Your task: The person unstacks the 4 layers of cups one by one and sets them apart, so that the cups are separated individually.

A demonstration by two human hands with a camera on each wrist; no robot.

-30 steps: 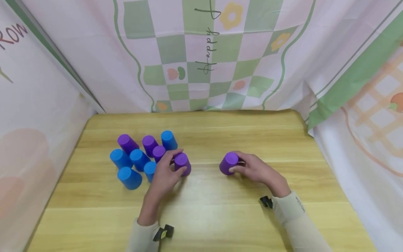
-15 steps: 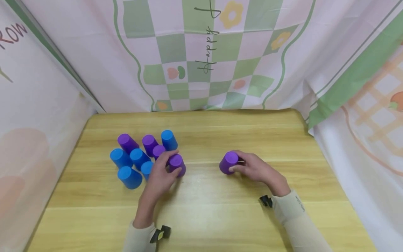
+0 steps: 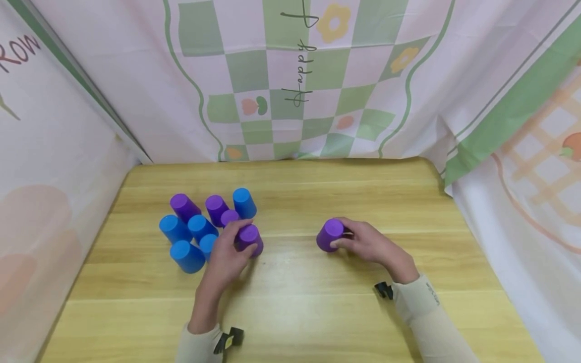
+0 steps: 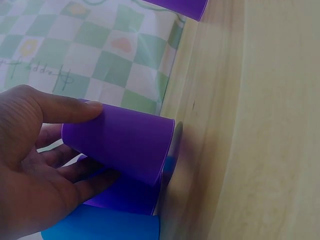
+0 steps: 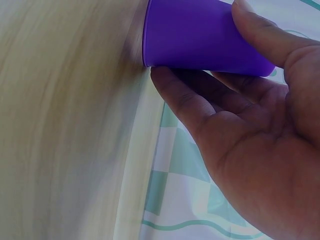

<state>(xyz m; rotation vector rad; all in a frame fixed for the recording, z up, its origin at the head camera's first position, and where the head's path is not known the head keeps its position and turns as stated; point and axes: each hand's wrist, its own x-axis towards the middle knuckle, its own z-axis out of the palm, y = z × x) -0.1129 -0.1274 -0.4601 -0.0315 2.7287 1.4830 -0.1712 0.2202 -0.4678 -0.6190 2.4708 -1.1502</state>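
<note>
My left hand [image 3: 225,258] grips an upside-down purple cup [image 3: 250,241] between thumb and fingers, beside the group of cups. In the left wrist view the thumb lies along this purple cup [image 4: 122,137], and fingers reach behind it; another purple cup and a blue cup [image 4: 110,222] show just past them. Further right, my right hand [image 3: 369,243] holds a second upside-down purple cup [image 3: 330,236] on the table. The right wrist view has that purple cup [image 5: 200,37] between the thumb and the fingers, its rim at the wood.
Upside-down cups crowd the left: purple cups [image 3: 184,206], [image 3: 217,209] at the back, a blue cup [image 3: 244,203] behind my left hand, and several blue ones such as the front blue cup [image 3: 187,256]. Printed cloth [image 3: 299,75] hangs behind the wooden table [image 3: 308,312].
My left hand has moved left with its purple cup, closer to the group, and slightly toward me. The right hand and its cup have stayed in place.
</note>
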